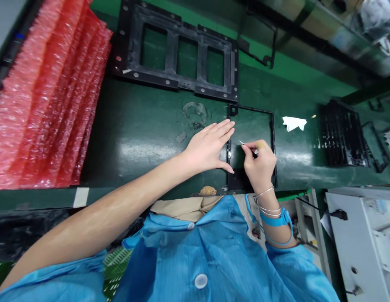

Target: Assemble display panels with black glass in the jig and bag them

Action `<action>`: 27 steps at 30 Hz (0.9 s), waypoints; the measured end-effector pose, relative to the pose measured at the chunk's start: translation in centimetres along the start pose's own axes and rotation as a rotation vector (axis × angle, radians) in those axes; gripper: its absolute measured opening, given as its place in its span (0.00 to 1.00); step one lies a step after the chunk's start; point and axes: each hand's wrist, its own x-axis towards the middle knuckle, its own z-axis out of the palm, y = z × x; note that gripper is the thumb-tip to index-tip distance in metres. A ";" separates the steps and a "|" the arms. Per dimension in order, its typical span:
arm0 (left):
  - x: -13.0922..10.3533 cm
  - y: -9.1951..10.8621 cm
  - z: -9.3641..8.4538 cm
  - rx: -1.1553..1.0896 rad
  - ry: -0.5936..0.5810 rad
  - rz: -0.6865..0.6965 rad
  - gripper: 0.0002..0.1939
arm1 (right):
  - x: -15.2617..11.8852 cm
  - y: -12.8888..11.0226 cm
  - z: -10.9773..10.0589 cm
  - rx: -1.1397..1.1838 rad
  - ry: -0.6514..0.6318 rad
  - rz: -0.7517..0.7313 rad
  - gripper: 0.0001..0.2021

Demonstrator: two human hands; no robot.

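A thin black rectangular frame (274, 142) lies flat on the green bench in front of me. My left hand (210, 144) is spread out, its fingertips and thumb resting at the frame's left side. Over the frame's opening, my right hand (259, 161) is closed in a pinch on a slim tool with a pointed metal tip (241, 142). The tip points left toward the frame's left bar. Most of the tool is hidden by my fingers, so its exact kind cannot be made out.
A large black fixture (188, 86) with three openings lies behind the frame. Red bubble-wrap bags (50, 96) stand at the left. White scrap (295, 123) lies to the right, before a row of black frames (341, 134). Another black frame (272, 46) sits at the back.
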 end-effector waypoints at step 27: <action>1.5 5.0 -2.3 -0.224 0.109 -0.604 0.04 | -11.3 -1.5 -5.2 0.407 -0.118 0.573 0.26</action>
